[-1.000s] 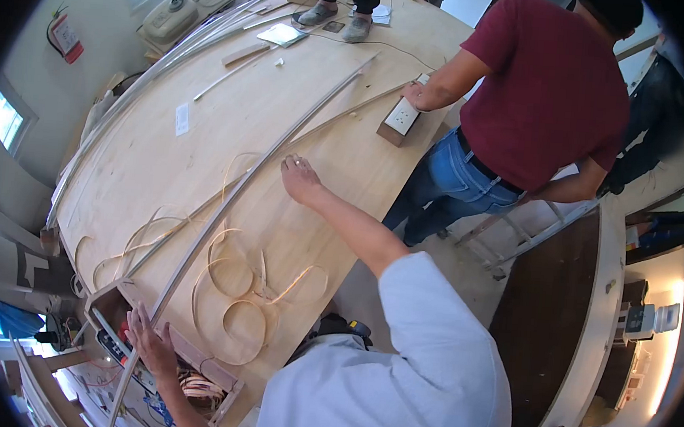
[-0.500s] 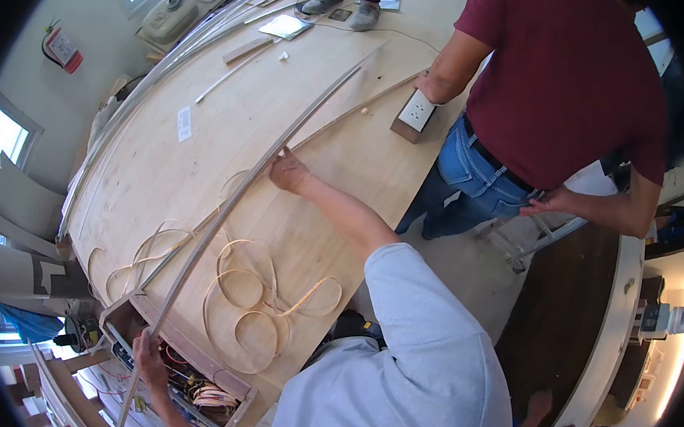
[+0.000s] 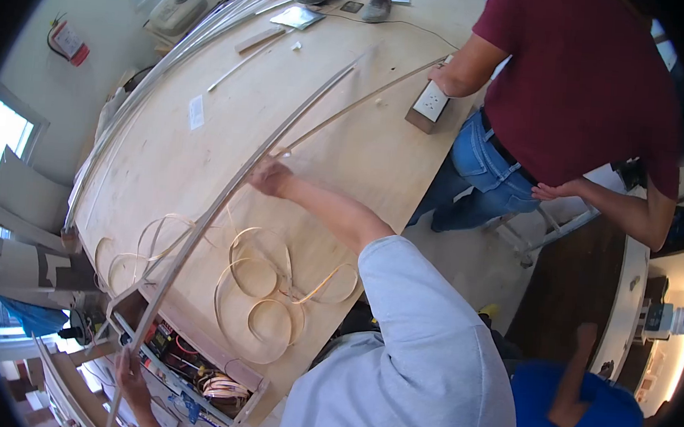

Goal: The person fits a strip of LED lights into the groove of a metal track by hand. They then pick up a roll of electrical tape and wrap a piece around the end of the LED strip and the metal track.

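Observation:
A long, thin greyish strip (image 3: pixel 186 252) runs diagonally over the pale wooden tabletop (image 3: pixel 337 165) and past its lower left edge. My right hand (image 3: pixel 269 177), slightly blurred, closes on its middle stretch. Near its lower end my left hand (image 3: pixel 133 385) grips it, beside an open wooden box (image 3: pixel 225 360) holding tools and cables. Loose coils of thin pale banding (image 3: pixel 296 299) lie right of the strip, between my hands. Another narrow strip (image 3: pixel 349 106) slants away beyond my right hand.
A person in a maroon shirt (image 3: pixel 580 95) stands at the right, one hand by a socket box (image 3: pixel 430 105). Someone's shoes (image 3: pixel 378 8) are on the far tabletop. A person in blue (image 3: pixel 582 409) is at lower right. Long strips (image 3: pixel 162 62) line the left edge.
My right hand has shifted slightly left and down along the strip. My left hand has moved down and left. The person in blue has come further into view at lower right.

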